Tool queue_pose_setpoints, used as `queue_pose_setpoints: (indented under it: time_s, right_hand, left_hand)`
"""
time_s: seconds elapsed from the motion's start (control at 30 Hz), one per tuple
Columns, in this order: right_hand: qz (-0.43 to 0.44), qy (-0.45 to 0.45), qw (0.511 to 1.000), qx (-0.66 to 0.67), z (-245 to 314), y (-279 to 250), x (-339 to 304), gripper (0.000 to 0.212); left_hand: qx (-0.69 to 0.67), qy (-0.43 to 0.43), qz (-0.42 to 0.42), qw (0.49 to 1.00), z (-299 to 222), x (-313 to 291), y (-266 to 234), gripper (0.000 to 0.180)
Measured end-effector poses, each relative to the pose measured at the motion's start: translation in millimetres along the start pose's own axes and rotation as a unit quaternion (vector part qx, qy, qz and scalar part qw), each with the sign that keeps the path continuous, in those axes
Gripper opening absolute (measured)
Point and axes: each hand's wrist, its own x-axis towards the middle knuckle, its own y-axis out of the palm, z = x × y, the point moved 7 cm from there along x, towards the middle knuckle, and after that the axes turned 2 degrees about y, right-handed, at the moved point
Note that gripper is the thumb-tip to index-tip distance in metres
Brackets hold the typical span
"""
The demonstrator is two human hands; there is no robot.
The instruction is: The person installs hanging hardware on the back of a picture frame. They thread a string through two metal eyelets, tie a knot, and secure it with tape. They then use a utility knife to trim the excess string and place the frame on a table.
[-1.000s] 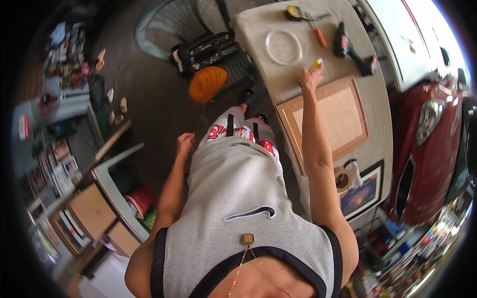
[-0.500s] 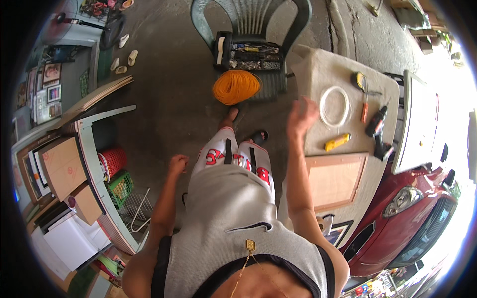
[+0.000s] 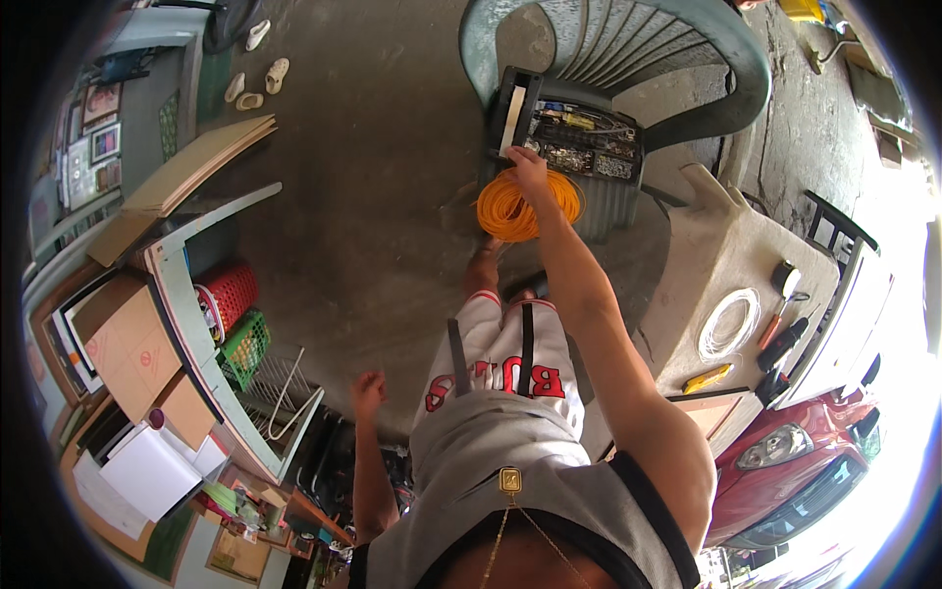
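My right hand (image 3: 530, 175) is stretched forward over a coil of orange cord (image 3: 505, 211), beside the near edge of a black organiser tray (image 3: 587, 137). Its thumb and fingers look parted, and I see nothing held between them. The coil sits at the front of a green plastic chair (image 3: 677, 108); the tray stands on the seat behind it, filled with small hardware and tools. A strip of white tape shows in the tray's left part. My left hand (image 3: 369, 388) hangs low at my left side, fingers loosely curled, with nothing visible in it.
On the right, a covered table (image 3: 677, 324) holds a white coil of tubing (image 3: 729, 326), a yellow utility knife (image 3: 706, 378), a screwdriver (image 3: 770, 329) and a power drill (image 3: 782, 344). A red car (image 3: 805, 461) stands beyond. Shelving with boxes (image 3: 137, 344) and baskets (image 3: 228, 294) lines the left.
My right hand has moved from beside the table to the orange coil on the chair. The view has shifted toward the chair, which appears larger. My left hand stays low and curled.
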Motion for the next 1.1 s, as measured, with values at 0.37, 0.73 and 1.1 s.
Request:
queue_pose_setpoints:
  time_s: [0.37,0.73,1.1]
  right_hand:
    - [-0.017,-0.165,0.983,0.085,9.1,9.7,-29.2,0.018]
    - [-0.026,-0.163,0.985,0.054,0.0,6.6,-30.4,0.016]
    - [-0.144,-0.26,0.898,-0.324,15.9,-12.5,-44.5,0.016]
  left_hand:
    - [-0.022,-0.029,0.027,0.999,-8.5,-14.2,20.1,0.012]
    - [-0.023,0.014,0.04,0.999,-70.4,1.8,22.6,0.011]
    - [0.024,0.03,0.039,0.999,-73.6,18.3,19.0,0.012]
